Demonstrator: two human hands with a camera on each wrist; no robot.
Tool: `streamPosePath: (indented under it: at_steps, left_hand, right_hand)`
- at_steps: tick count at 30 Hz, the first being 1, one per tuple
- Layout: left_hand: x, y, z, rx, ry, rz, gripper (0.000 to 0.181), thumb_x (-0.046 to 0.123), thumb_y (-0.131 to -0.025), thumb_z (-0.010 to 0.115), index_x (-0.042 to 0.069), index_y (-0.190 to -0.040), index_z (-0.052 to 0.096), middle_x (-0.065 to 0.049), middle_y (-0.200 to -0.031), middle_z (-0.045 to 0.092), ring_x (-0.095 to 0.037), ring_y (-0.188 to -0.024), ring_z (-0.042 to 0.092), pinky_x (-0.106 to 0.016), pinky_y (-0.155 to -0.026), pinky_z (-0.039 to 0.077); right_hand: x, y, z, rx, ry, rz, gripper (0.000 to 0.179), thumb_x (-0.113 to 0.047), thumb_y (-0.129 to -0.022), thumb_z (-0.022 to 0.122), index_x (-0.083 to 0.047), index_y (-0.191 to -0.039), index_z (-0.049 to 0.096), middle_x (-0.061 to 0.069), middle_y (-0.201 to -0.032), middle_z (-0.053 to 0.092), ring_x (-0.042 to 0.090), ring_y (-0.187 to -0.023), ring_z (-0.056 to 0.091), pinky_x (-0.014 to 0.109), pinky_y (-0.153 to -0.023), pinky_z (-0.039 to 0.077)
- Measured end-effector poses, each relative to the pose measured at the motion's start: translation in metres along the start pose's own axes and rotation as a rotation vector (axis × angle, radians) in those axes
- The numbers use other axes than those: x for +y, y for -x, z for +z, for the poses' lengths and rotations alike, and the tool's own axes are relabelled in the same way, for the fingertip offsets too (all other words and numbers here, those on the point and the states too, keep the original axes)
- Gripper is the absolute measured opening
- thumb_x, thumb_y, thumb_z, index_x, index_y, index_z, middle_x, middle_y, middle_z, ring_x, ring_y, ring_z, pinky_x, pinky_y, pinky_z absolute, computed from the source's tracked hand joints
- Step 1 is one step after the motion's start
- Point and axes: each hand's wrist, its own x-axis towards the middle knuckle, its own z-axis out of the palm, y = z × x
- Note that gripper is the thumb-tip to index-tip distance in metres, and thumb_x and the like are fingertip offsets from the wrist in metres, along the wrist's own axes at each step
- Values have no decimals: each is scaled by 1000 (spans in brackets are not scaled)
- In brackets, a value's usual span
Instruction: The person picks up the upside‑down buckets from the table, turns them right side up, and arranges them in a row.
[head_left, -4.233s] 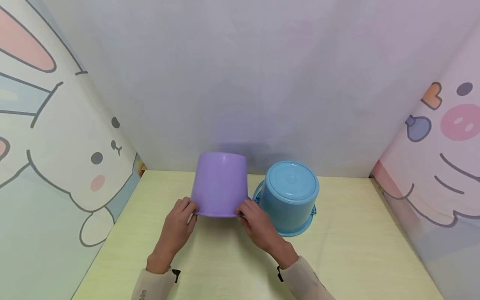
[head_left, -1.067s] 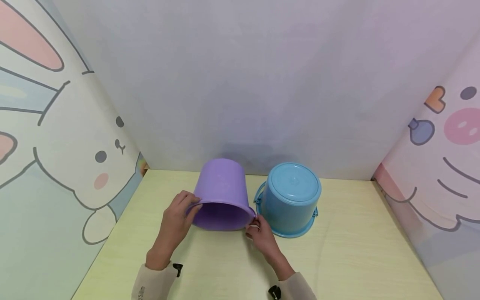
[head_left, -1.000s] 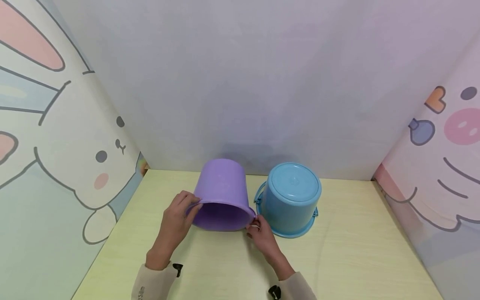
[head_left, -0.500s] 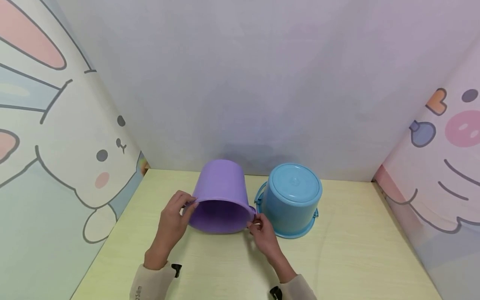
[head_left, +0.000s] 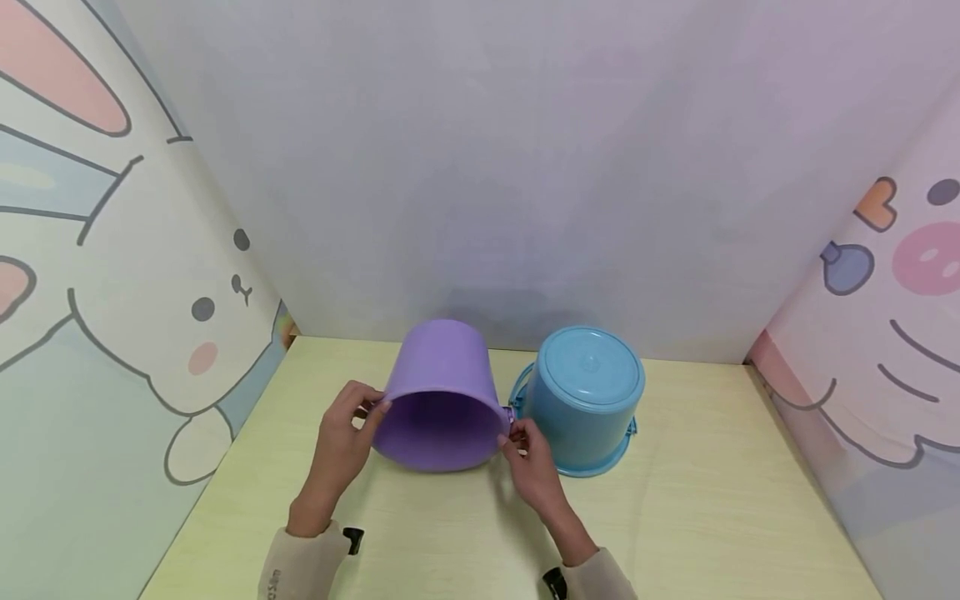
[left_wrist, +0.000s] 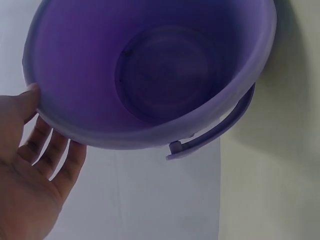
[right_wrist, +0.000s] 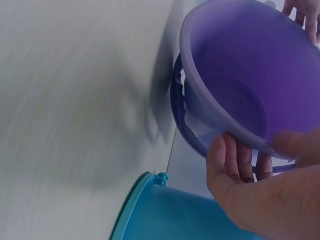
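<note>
A purple bucket [head_left: 442, 358] is tilted on its side in the head view, its mouth turned toward me and its inside bare. My left hand [head_left: 345, 437] pinches the rim at the left, thumb inside and fingers outside, as the left wrist view shows on the hand [left_wrist: 30, 175]. At the right side of the rim my right hand [head_left: 534, 467] holds on, its fingers [right_wrist: 232, 160] under the outside and the thumb over the edge. The purple handle [left_wrist: 220, 131] hangs loose beneath the rim. Right of this bucket stands a blue bucket [head_left: 581, 417], upside down.
The blue bucket's handle [head_left: 519, 387] sticks out on its left, close to the purple bucket and my right hand. A pale wooden table [head_left: 720, 500] lies under everything. A grey-white cloth wall [head_left: 480, 167] rises behind, with cartoon-printed walls at both sides.
The purple bucket, earlier mouth down, has tipped back so its opening faces me more and more. Both hands stay on its rim; the right has shifted its hold. The blue bucket stands as before.
</note>
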Motion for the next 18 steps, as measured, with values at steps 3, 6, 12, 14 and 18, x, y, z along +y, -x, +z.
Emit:
streamPosePath:
  at_steps: [3, 6, 12, 14, 18]
  left_hand:
    - [-2, 1, 0, 4, 38, -32, 17, -11, -91, 76, 2, -99, 68, -6, -97, 65, -7, -85, 60, -14, -72, 51]
    - [-3, 1, 0, 9, 62, -65, 15, -10, -93, 74, 2, -99, 68, -5, -97, 65, -5, -86, 58, -13, -72, 50]
    - [-1, 0, 0, 27, 68, -129, 11, -6, -96, 73, 3, -100, 69, -4, -95, 66, -4, -84, 58, -17, -70, 51]
    - [-1, 1, 0, 27, 68, -157, 9, -4, -97, 72, 3, -100, 70, -4, -95, 67, -4, -84, 57, -19, -70, 51]
    - [-1, 2, 0, 28, 74, -201, 6, -2, -98, 72, 2, -102, 70, -4, -95, 67, -4, -84, 57, -21, -71, 52]
  right_hand:
    - [-2, -1, -1, 2, 7, -26, 10, -7, -106, 63, 1, -111, 58, 14, -106, 63, 23, -97, 64, 29, -80, 54]
    - [-4, -2, -2, 6, 8, -46, 9, -5, -105, 63, 1, -110, 57, 13, -105, 62, 22, -95, 63, 28, -79, 54]
    - [-8, -4, -6, 37, -17, -91, 8, -2, -104, 64, 0, -109, 58, 12, -102, 61, 21, -92, 58, 25, -76, 50]
    - [-9, -5, -7, 47, -27, -113, 8, -2, -104, 65, 0, -109, 59, 13, -101, 61, 21, -92, 58, 25, -75, 50]
    - [-11, -4, -7, 61, -37, -135, 9, -4, -104, 65, -1, -110, 59, 12, -102, 62, 21, -93, 58, 25, -75, 50]
